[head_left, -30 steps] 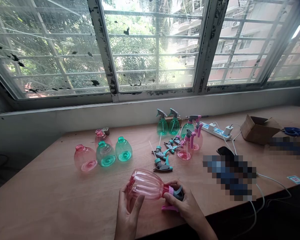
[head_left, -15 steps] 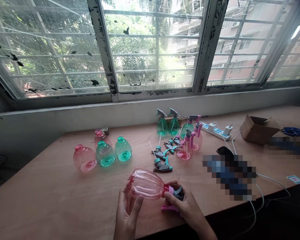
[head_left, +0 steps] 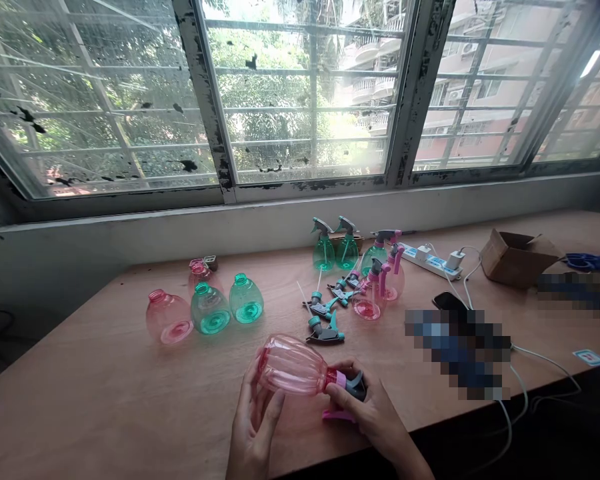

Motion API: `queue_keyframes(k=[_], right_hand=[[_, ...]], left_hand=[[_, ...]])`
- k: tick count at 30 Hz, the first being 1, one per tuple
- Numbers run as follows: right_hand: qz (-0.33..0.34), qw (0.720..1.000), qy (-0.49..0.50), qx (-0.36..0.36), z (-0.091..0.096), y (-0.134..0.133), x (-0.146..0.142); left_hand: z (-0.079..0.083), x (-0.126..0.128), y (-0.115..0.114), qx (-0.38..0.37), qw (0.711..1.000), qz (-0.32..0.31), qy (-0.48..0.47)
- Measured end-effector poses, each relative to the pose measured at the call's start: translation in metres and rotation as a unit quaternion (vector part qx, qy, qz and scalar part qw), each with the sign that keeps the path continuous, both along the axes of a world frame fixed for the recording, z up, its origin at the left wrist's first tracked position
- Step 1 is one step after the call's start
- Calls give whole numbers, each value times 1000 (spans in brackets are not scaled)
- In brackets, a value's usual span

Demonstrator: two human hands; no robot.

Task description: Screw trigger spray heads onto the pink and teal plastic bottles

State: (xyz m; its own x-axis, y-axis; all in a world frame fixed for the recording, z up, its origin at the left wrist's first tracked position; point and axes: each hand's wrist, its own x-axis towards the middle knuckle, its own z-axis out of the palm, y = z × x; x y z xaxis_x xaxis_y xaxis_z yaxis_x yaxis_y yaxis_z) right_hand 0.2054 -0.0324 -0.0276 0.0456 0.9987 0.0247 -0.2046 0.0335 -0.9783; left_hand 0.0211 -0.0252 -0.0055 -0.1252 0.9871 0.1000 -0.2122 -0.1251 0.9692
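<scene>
- Holding a pink spray bottle [head_left: 293, 367] on its side, just above the table [head_left: 105, 400], close to the front edge and about midway along it.
- Cupping the bottle's ribbed, rounded body with the left hand [head_left: 254, 430]: thumb laid against the near side, fingers curled round the far side, base pointing left.
- Pinching the grey spray head [head_left: 354, 385] at the bottle's neck with the right hand [head_left: 375, 413], thumb and fingers closed about the collar, with the pink trigger [head_left: 336, 415] poking out beneath them.
- Impossible to tell whether the head sits fully home on the neck.
- Further back, left of the middle: a cluster of headless bottles standing upright, the pink ones [head_left: 167, 320] to the left and rear, the green ones [head_left: 210, 310] side by side.
- Behind the held bottle: loose spray heads [head_left: 325, 330] lying scattered.
- Beyond those, toward the back edge: complete bottles [head_left: 347, 250], green and pink, upright and close together.
- Toward the right back corner: a white power strip [head_left: 433, 261], a cardboard box [head_left: 515, 260] and, nearer, a dark phone [head_left: 447, 301].
</scene>
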Motion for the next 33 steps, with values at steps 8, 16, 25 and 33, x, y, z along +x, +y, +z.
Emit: queue_keyframes(k=[8, 16, 25, 33], right_hand=[[9, 1000, -17, 2, 3, -1, 1], [-8, 1000, -14, -1, -3, 1, -1], [-4, 1000, 9, -1, 5, -1, -1], [-8, 1000, 8, -1, 2, 0, -2]], left_hand=[[1, -1, -1, -4, 1000, -15, 10], [-12, -1, 10, -13, 999, 30, 11], [-29, -11, 15, 2, 1000, -27, -7], [-10, 2, 7, -14, 999, 40, 25]])
